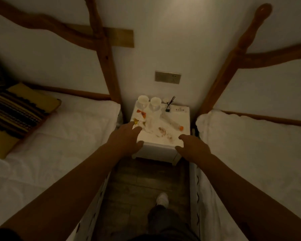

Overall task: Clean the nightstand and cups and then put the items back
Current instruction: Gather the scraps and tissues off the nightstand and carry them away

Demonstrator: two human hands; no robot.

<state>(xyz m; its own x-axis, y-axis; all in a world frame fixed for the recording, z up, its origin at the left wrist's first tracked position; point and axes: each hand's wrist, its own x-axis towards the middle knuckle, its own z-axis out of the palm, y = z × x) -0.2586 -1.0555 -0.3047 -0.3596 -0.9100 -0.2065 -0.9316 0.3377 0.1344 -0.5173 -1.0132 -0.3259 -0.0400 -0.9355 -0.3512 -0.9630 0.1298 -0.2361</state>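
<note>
As we reach over the stained nightstand (179, 119), our left hand (124, 138) and right hand (194, 147) are open, empty; two cups (149, 102) stand at the back.

Smooth white nightstand (163, 150); 2 clear cups (149, 104); wooden headboards (108, 66).

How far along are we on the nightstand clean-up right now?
Nothing looks done yet. The nightstand top has brownish stains and colourful wrappers on it. Two cups stand at the back, next to a reed diffuser, and a bottle lies on its side. In hand: nothing; the left hand and right hand are open, reaching in. Left: clearing, wiping, washing cups, putting things back.
</note>
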